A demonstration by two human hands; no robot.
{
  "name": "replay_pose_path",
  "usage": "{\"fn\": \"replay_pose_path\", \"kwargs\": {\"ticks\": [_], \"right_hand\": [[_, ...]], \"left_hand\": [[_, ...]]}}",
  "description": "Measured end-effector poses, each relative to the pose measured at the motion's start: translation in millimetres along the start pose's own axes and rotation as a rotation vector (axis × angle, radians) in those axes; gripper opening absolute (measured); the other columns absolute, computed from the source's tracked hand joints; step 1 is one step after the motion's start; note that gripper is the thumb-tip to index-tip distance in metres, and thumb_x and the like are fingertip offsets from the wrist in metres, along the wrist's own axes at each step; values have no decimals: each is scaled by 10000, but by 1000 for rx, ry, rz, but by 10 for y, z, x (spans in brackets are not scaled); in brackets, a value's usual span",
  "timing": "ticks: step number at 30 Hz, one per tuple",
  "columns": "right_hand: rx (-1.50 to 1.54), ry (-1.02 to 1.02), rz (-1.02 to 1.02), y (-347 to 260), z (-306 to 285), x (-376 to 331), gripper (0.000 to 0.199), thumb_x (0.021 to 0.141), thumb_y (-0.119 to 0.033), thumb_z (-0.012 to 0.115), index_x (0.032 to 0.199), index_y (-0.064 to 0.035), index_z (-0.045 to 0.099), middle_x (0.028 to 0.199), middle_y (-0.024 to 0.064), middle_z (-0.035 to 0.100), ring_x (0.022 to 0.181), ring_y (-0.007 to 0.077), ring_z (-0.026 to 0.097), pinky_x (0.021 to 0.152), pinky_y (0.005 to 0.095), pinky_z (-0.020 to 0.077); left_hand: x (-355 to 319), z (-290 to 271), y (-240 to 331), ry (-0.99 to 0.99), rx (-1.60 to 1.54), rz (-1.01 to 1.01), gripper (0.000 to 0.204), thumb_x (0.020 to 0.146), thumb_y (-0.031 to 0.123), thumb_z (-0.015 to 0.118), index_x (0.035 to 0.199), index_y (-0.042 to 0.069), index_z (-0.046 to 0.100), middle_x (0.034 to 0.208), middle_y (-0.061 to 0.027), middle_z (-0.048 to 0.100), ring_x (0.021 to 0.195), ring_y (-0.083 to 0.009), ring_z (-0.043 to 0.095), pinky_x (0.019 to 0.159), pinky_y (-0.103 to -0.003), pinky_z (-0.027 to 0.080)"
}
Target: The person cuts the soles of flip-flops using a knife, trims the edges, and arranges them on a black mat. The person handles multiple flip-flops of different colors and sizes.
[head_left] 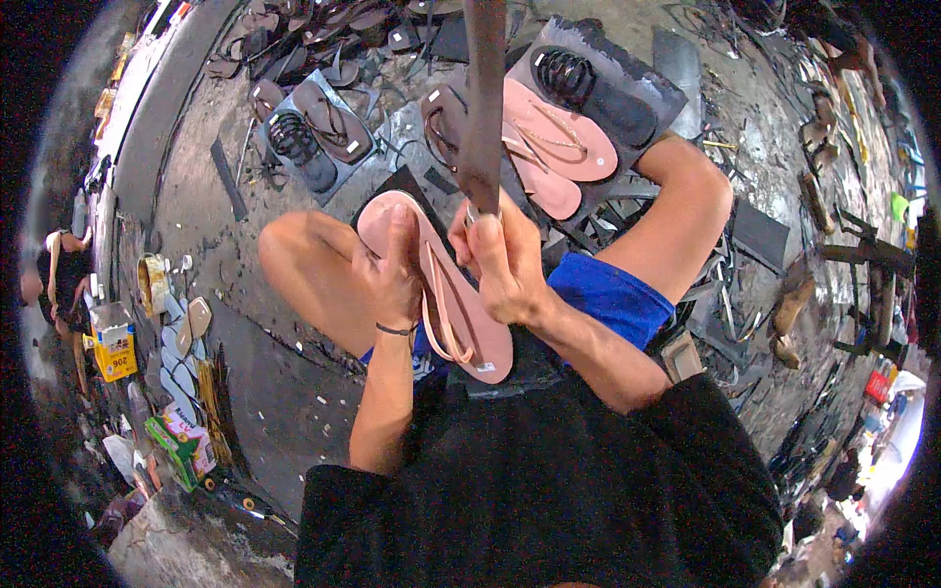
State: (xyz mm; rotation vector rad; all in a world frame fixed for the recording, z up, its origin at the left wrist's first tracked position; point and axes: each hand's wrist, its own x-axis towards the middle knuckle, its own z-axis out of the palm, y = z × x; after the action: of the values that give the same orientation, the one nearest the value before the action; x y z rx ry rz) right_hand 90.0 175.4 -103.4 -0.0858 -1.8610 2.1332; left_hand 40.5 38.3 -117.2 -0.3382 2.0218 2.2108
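Observation:
My left hand (390, 267) grips a pink flip-flop (482, 333) by one end, its thumb lying along the insole. The sandal slants across my lap with its thin, light strap facing up. Closed in a fist beside the sandal's right edge, my right hand (510, 257) holds a long, dark brown, blade-like tool (485, 108). A shiny metal collar shows on it by my thumb; the tool stands up past the top of the picture. Its exact kind I cannot make out. Part of the sandal's right side lies close to my right fingers.
Ahead on the right lie a pair of pink flip-flops (578, 137) and a dark sandal (627, 113) with black straps. More dark sandals (333, 122) rest ahead left. Black offcuts litter the floor. At left stand a yellow box (115, 351) and a green box (178, 451).

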Motion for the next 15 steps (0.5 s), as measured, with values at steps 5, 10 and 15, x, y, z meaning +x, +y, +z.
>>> {"fn": "replay_pose_path", "kwargs": {"ticks": [5,10,15], "right_hand": [[-91,-32,158,-151,-101,-537,200,1008,-182,491,1099,-5,513,651,80,509,607,115,493,550,336,427],[-132,75,569,-327,-448,-555,246,1004,-274,563,968,-34,601,696,-9,578,621,92,524,555,295,438],[275,447,596,125,-685,-440,287,992,-306,642,1036,-23,621,864,59,641,601,99,556,511,249,480]], "left_hand": [[45,-182,-122,53,65,18,335,956,208,701,1175,-29,613,1127,-75,661,988,-138,632,852,-266,521],[354,-549,24,168,-162,-1,401,976,339,654,1224,27,611,1211,-64,630,1109,-171,595,966,-321,482],[567,-509,525,244,-587,88,412,978,377,599,1281,99,570,1221,-73,617,1176,-238,579,1020,-415,475]]}}
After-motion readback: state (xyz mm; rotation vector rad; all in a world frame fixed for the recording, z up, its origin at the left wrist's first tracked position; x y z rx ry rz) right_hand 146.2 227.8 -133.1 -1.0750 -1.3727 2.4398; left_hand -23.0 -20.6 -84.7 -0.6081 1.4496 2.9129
